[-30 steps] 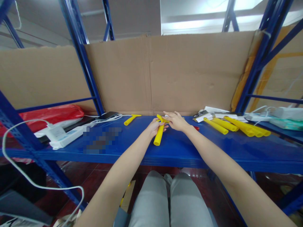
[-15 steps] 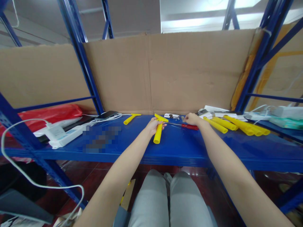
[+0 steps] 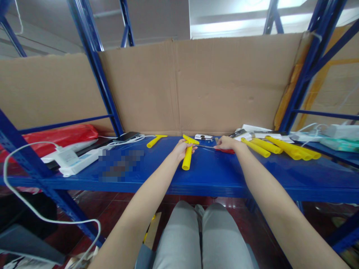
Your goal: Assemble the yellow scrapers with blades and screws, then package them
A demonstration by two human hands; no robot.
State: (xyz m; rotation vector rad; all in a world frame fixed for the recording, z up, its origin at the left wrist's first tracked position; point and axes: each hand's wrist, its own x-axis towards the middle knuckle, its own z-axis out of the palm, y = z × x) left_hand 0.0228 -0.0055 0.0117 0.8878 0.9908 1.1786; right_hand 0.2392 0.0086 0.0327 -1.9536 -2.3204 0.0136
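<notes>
My left hand [image 3: 181, 149] is closed around a yellow T-shaped plastic handle [image 3: 187, 160], its crosspiece pointing away from me and its round open end toward me. To the right, my right hand [image 3: 225, 143] has its fingers closed over a red-handled screwdriver [image 3: 229, 151], covering part of the grip. The thin metal shaft points left, toward the yellow handle; whether its tip touches is too small to tell. Just beyond my right fingertips is a small pale piece I cannot make out. Another yellow T-shaped handle [image 3: 156, 141] lies on the blue shelf [image 3: 157, 164] farther left.
Several yellow handles [image 3: 288, 150] lie in a row at right, before white papers [image 3: 252, 130]. A white packet [image 3: 203, 137] lies at the back. At left are a power strip [image 3: 81, 164], cables and a dark phone-like item [image 3: 128, 136]. Cardboard [image 3: 213, 82] walls the back.
My right hand has moved slightly left and down onto the screwdriver's red grip, which was more exposed before. My left hand and the yellow handle have stayed in place.
</notes>
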